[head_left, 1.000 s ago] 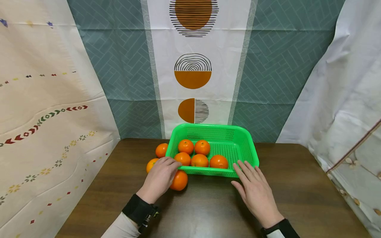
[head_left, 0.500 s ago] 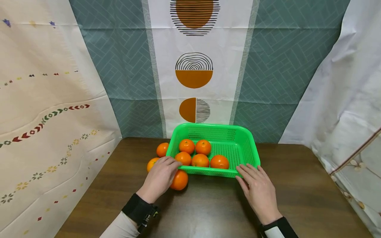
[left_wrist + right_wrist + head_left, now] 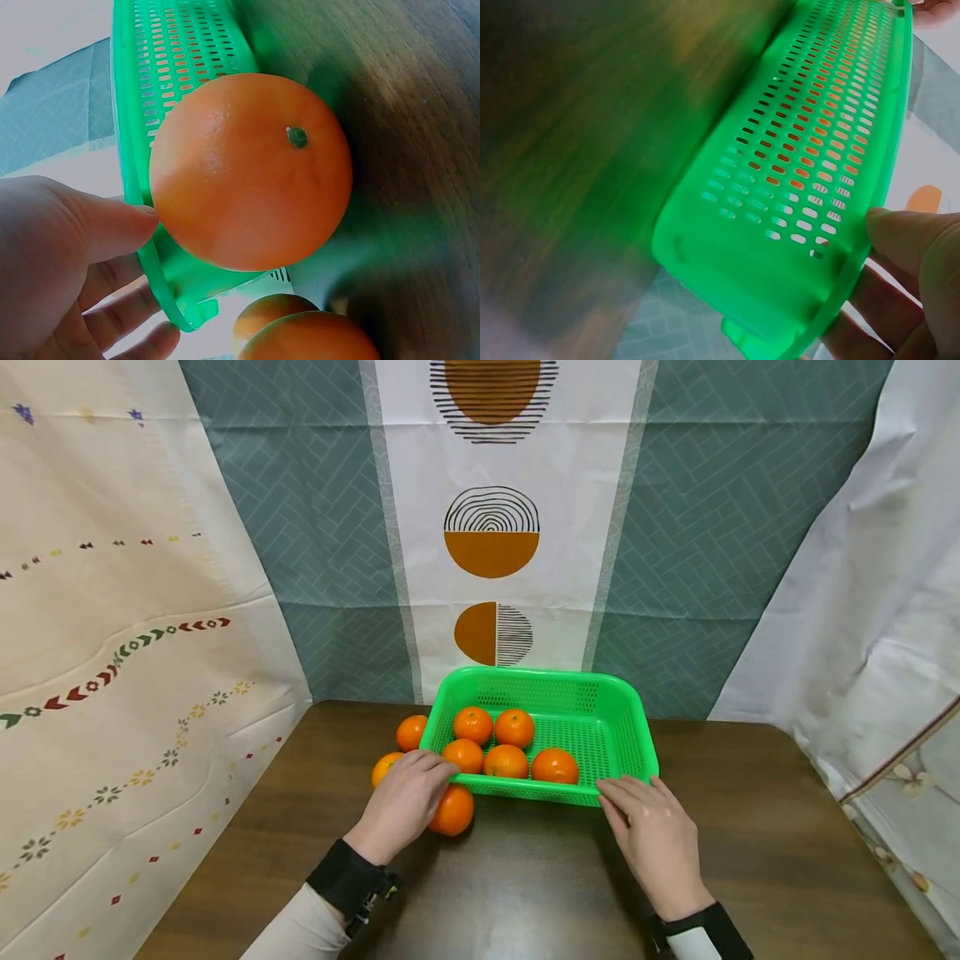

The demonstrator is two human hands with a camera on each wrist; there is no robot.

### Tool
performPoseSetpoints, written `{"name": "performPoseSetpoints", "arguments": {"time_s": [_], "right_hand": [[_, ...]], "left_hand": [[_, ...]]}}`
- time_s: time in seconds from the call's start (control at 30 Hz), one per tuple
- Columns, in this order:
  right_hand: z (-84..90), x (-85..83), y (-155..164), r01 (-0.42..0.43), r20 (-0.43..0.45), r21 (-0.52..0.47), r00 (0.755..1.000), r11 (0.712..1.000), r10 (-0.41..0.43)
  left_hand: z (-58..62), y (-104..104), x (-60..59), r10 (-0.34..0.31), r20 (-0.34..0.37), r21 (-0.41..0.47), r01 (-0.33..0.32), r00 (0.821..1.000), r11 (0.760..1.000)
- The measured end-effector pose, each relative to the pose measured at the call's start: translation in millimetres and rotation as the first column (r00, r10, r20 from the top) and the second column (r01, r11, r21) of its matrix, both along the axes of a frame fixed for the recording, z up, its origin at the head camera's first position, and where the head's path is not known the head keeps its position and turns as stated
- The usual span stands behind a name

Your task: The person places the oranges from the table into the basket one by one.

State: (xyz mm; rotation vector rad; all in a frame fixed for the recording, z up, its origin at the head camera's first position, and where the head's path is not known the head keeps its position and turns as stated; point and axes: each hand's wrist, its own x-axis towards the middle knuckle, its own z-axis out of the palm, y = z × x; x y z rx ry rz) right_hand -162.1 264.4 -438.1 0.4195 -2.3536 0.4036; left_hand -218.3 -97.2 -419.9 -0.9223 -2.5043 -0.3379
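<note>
A green perforated plastic basket (image 3: pixel 626 727) stands on the wooden table with several oranges (image 3: pixel 555 766) inside, mostly toward its left. My left hand (image 3: pixel 405 797) pinches the rim at the near left corner; in the left wrist view its thumb (image 3: pixel 124 225) lies on the outer side and the fingers reach past the rim. Just below that hand, an orange (image 3: pixel 452 811) sits on the table against the basket's near wall. At the near right corner my right hand (image 3: pixel 654 839) grips the rim, its thumb (image 3: pixel 900 236) outside and its fingers curled under and behind.
Two more oranges lie on the table left of the basket: one at the back (image 3: pixel 411 732) and one partly behind the left hand (image 3: pixel 386 767). The dark brown table (image 3: pixel 517 893) extends in front and to the right. Patterned cloth (image 3: pixel 333 568) hangs behind the table.
My right hand has come down from above the near right corner and taken hold of the basket's rim. The left hand keeps its place on the rim. The head view has shifted slightly.
</note>
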Motion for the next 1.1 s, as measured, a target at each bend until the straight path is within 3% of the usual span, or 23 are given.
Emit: {"name": "performPoseSetpoints", "arguments": {"time_s": [0.2,0.4,0.57,0.73,0.9,1.1], "right_hand": [[6.8,-1.0,-2.5,0.009,0.029,0.000,1.000,1.000,-0.009],[13.0,-1.7,-4.5,0.021,0.080,-0.015,0.997,1.000,-0.020],[16.0,0.9,-5.0,0.036,0.104,-0.019,0.994,0.999,-0.034],[17.6,1.9,-5.0,0.047,0.120,-0.027,0.992,0.999,-0.043],[20.1,0.7,-5.2,0.057,0.122,-0.029,0.991,0.998,-0.053],[17.1,2.5,-9.3,0.056,0.129,-0.028,0.990,0.998,-0.052]], "left_hand": [[2.4,-1.3,0.5,0.010,0.028,0.000,-0.010,1.000,1.000],[4.7,-8.0,5.7,0.030,0.005,0.009,-0.030,1.000,1.000],[6.2,-22.7,14.2,0.091,-0.019,-0.009,-0.091,0.996,0.996],[7.1,-38.1,20.8,0.176,0.023,-0.033,-0.176,0.984,0.984],[3.2,-49.7,14.6,0.217,0.047,-0.021,-0.216,0.975,0.976],[-10.0,-60.7,8.4,0.236,0.111,0.012,-0.239,0.965,0.971]]}}
